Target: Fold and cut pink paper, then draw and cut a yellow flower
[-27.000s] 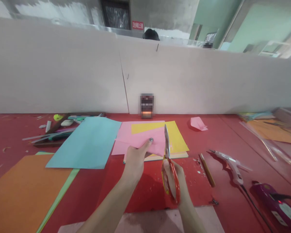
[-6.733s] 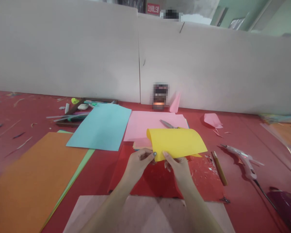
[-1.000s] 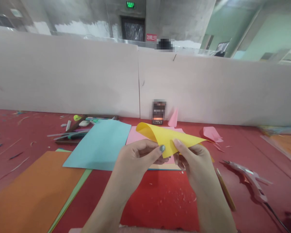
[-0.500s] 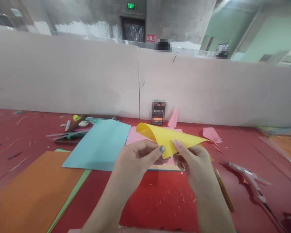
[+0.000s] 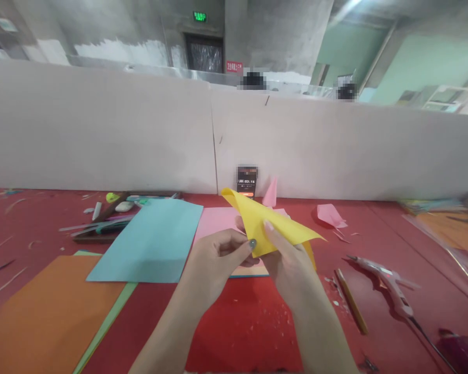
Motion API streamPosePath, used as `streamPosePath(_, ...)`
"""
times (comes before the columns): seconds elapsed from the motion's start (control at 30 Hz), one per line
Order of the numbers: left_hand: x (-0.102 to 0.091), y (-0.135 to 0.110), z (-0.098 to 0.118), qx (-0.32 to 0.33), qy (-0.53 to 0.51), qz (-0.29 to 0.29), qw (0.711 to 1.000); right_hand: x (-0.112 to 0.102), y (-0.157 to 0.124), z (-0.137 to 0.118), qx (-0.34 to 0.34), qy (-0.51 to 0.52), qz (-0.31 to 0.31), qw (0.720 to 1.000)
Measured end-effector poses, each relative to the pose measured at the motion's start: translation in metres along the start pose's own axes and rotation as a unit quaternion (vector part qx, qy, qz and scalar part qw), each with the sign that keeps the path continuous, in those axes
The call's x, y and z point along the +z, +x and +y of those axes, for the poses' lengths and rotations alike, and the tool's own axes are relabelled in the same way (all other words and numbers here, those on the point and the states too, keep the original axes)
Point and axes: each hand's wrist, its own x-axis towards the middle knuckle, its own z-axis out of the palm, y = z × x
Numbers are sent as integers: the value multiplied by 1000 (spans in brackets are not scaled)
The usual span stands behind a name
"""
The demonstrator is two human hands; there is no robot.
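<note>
A sheet of yellow paper (image 5: 269,223), rolled into a cone shape, is held up between both hands above the red table. My left hand (image 5: 224,254) pinches its lower left corner between thumb and fingers. With the thumb lying on the front of the roll, my right hand (image 5: 284,259) grips it from the right, its other fingers mostly hidden behind the paper. The roll's wider end points to the upper left and its narrow tip to the right. Behind it lie pink sheets (image 5: 214,221), partly covered by the hands and the yellow paper.
Blue paper (image 5: 152,244) and orange paper (image 5: 50,306) lie at left, near a cluttered tray (image 5: 95,238). A phone (image 5: 247,179) and pink paper cone (image 5: 270,193) stand by the white partition (image 5: 140,130). At right are a pencil-like stick (image 5: 351,301), a glue gun (image 5: 386,280) and folded pink paper (image 5: 330,215).
The yellow paper is rolled a little tighter, with its narrow tip further left. My right hand has shifted left, nearer my left hand. The whole view has shifted slightly.
</note>
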Motion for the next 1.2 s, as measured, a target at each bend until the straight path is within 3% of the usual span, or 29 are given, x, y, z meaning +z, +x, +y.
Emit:
streamPosePath(0.5, 0, 4, -5, 7, 8, -7, 1000, -5, 5, 2, 6, -13, 21, 1000)
streamPosePath(0.73, -2, 5, -6, 13, 19, 9, 1000, -7, 7, 3, 16, -23, 62, 998)
streamPosePath(0.97, 3, 4, -7, 67, 49, 88, 993, 1, 5, 12, -19, -45, 49, 998)
streamPosePath(1.07, 8, 4, -12, 79, 65, 128, 986, 3, 6, 22, -70, -74, 88, 991)
streamPosePath(1.2, 15, 4, -18, 89, 53, 131, 986, 0, 6, 25, -129, -172, 152, 965)
